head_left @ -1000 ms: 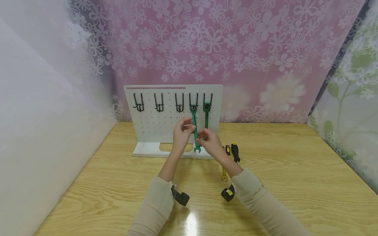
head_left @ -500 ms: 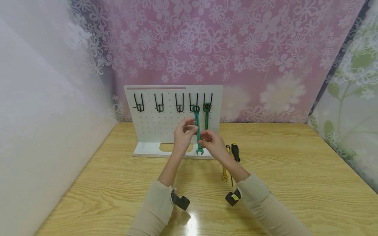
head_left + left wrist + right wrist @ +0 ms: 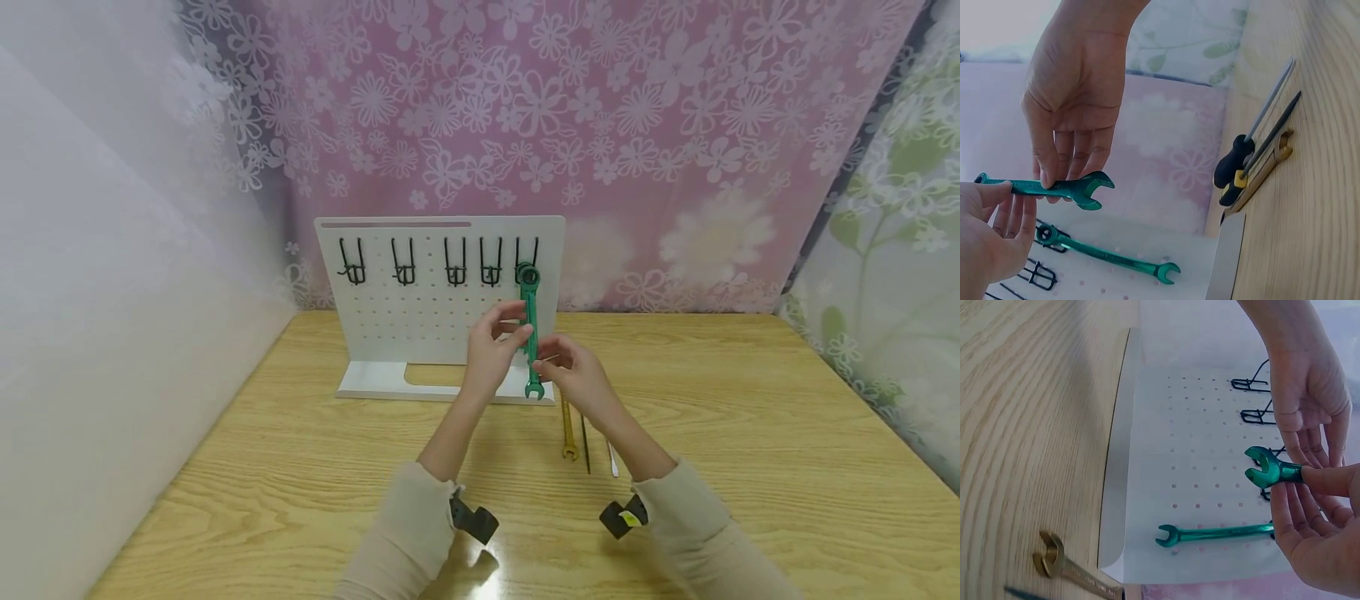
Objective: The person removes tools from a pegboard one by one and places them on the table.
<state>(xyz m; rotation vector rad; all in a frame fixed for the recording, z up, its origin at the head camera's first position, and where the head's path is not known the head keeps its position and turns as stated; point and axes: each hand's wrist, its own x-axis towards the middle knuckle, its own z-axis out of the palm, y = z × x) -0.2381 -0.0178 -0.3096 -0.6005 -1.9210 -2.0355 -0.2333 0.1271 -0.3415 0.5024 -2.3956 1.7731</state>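
Both hands hold a green combination wrench (image 3: 532,321) upright, its ring end at the top and its open end at the bottom. My left hand (image 3: 491,350) pinches the middle of the shaft between thumb and fingers. Lower down, near the open end, my right hand (image 3: 581,379) pinches it from the other side. A second green wrench (image 3: 1110,255) hangs by its ring on the rightmost hook of the white pegboard (image 3: 390,321). In the head view the held wrench mostly covers it. Both wrist views show the held wrench apart from the hanging one, in front of the board.
Several black double hooks (image 3: 405,271) line the board's upper part. On the table right of the board lie a yellow wrench (image 3: 567,433) and two screwdrivers, one with a black handle (image 3: 1233,164), the other with a black-and-yellow handle (image 3: 1233,189). My right forearm partly covers these.
Both hands have moved right with the held wrench. Its ring end has gone from in front of the fourth hook to in front of the rightmost hook.
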